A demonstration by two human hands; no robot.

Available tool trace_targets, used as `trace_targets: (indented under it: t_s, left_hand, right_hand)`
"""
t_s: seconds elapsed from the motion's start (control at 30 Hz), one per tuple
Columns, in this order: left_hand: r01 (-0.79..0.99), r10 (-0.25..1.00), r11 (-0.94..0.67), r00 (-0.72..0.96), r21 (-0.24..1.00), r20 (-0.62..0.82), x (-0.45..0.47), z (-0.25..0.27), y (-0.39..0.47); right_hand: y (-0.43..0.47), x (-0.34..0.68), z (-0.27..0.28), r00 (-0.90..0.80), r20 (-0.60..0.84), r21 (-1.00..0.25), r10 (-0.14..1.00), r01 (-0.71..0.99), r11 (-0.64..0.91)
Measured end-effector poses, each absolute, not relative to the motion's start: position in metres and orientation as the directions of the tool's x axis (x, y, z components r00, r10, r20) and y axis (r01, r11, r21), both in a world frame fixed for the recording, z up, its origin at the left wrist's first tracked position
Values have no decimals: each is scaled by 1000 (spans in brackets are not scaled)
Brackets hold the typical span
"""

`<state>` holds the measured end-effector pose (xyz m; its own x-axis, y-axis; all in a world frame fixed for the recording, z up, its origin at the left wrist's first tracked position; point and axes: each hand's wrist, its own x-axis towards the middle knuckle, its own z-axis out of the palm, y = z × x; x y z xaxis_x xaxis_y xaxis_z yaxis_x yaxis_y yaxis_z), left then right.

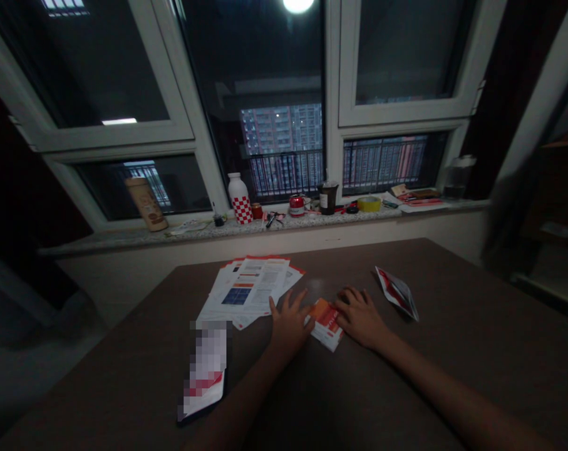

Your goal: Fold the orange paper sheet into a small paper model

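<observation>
your left hand (289,324) and right hand (359,317) both press flat, fingers open, on the folded orange leaflet (327,323) lying on the surface (453,376). it lies between them, its long axis running away from you toward the left.

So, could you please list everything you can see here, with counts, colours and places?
table: one, dark brown, foreground
folded leaflet: one, orange and white, under both hands
stack of leaflets: one, white with orange and blue, left of the hands
folded paper: one, red and white, right of the hands
phone: one, dark, near left
bottle: one, white with red checks, windowsill
tape roll: one, yellow, windowsill
left hand: flat on leaflet
right hand: flat on leaflet
</observation>
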<state>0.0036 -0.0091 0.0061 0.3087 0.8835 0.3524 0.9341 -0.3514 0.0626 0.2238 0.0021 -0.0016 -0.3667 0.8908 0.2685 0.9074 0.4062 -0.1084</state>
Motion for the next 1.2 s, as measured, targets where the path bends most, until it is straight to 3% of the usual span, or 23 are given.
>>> trace_targets:
  t_s: [0.3, 0.77, 1.2]
  left_hand:
    - [945, 890, -325, 296, 29, 346, -3, 1, -4]
    - [957, 911, -278, 237, 79, 336, -3, 12, -7]
    - [955, 891, -296, 268, 19, 367, -1, 15, -13]
  right_hand:
    - [9, 226, -7, -309, 211, -139, 928, 930, 341]
    - [8, 228, -1, -291, 247, -207, 924, 916, 344]
    - [6, 228, -2, -266, 323, -185, 908, 923, 336]
